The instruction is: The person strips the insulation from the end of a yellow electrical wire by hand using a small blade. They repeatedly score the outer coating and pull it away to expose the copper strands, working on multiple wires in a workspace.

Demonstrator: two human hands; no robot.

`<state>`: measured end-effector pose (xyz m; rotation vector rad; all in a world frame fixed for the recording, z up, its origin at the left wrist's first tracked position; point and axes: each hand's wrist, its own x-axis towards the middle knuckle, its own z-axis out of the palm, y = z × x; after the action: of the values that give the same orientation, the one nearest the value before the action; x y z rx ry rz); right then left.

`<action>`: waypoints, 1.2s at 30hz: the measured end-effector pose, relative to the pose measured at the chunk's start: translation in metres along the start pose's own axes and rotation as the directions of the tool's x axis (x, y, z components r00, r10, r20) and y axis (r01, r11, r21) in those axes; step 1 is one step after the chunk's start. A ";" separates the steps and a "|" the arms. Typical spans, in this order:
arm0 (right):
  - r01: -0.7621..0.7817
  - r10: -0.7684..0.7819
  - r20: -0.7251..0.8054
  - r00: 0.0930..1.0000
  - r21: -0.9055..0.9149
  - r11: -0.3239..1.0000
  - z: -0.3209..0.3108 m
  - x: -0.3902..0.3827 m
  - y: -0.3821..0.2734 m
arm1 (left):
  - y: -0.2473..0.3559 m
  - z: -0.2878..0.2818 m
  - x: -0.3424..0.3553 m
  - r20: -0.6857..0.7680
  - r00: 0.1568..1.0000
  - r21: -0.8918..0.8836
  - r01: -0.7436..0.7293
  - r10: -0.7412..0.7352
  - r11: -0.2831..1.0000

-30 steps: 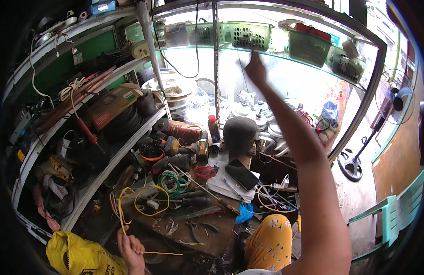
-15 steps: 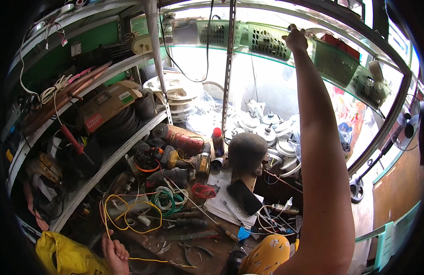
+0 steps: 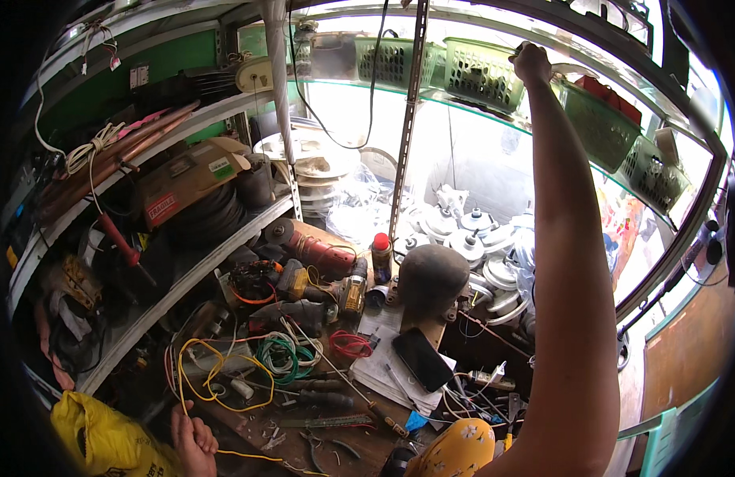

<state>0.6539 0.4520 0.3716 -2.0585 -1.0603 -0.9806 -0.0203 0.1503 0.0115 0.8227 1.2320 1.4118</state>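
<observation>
My left hand (image 3: 194, 441), low at the left, pinches a thin yellow wire (image 3: 216, 370) that loops over the bench and runs on past the fingers. Beside that hand lies yellow printed material (image 3: 105, 437), a bag or cloth. My right arm stretches up to the glass shelf, where my right hand (image 3: 533, 63) has its fingers curled at the right rim of a green perforated basket (image 3: 484, 75). Something small and dark shows at its fingertips; I cannot make out whether it is held. Near the left hand rest pliers (image 3: 323, 451) and a screwdriver (image 3: 327, 397).
More green baskets (image 3: 598, 127) line the shelf. On the bench are a drill (image 3: 353, 290), a red angle grinder (image 3: 323, 253), a phone (image 3: 423, 360), a dark rounded metal block (image 3: 433, 278) and a red-capped bottle (image 3: 381, 258). White round parts (image 3: 467, 242) pile up behind. Metal shelving (image 3: 192, 286) stands left.
The view has shifted slightly, so the scene sits a little farther right at the top. My right hand stays at the basket rim, its fingers more curled. My left hand keeps the yellow wire.
</observation>
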 end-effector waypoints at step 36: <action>-0.100 -0.958 -0.010 0.288 0.994 -0.040 -0.223 -0.505 -0.205 | 0.042 -0.003 -0.101 0.498 0.865 -0.099 -0.007 0.056 0.995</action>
<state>0.2020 0.1786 0.1120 -0.6188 -2.3437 0.6932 -0.0121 0.0552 0.0648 1.0653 0.7468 1.1666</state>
